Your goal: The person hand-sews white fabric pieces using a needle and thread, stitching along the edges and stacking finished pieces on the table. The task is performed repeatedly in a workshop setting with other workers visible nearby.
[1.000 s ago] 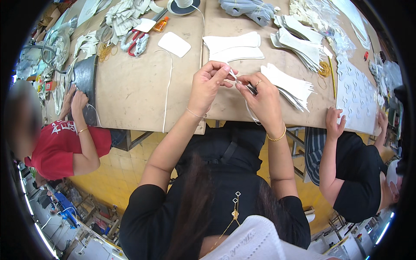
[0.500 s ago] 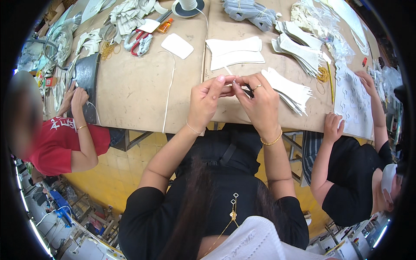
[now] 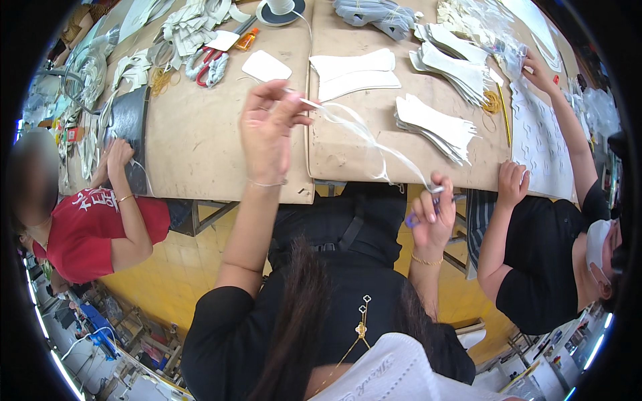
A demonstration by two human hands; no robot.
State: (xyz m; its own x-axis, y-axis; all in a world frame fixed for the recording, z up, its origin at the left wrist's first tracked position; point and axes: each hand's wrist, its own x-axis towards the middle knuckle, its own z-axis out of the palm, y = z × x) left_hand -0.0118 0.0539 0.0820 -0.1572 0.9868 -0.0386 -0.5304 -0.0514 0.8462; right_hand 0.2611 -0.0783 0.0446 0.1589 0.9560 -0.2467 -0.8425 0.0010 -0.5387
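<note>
A thin white cord (image 3: 364, 134) stretches in a loose, blurred loop between my hands. Its upper end is pinched between the fingers of my left hand (image 3: 269, 130), raised over the table's front edge. Lower down and to the right, my right hand (image 3: 433, 224) is closed around what looks like small thread snips (image 3: 411, 219) with a purple finger loop. A metallic glint shows at its fingertips, where the cord runs down; whether those fingers also grip the cord I cannot tell. Beyond my hands lie flat white curved pieces (image 3: 354, 70) and a fanned stack of similar pieces (image 3: 435, 127).
Red-handled scissors (image 3: 207, 70), an orange bottle (image 3: 247, 39), a white rounded card (image 3: 266, 67) and a cord spool (image 3: 281, 8) lie farther back. A yellow pencil (image 3: 506, 120) is at right. Co-workers sit on both sides, hands on a black board (image 3: 127, 127) and a patterned sheet (image 3: 545, 140).
My hands have parted: the left moved left and up, the right down and right, with the white cord drawn out between them. The right-hand co-worker's far hand has reached farther back.
</note>
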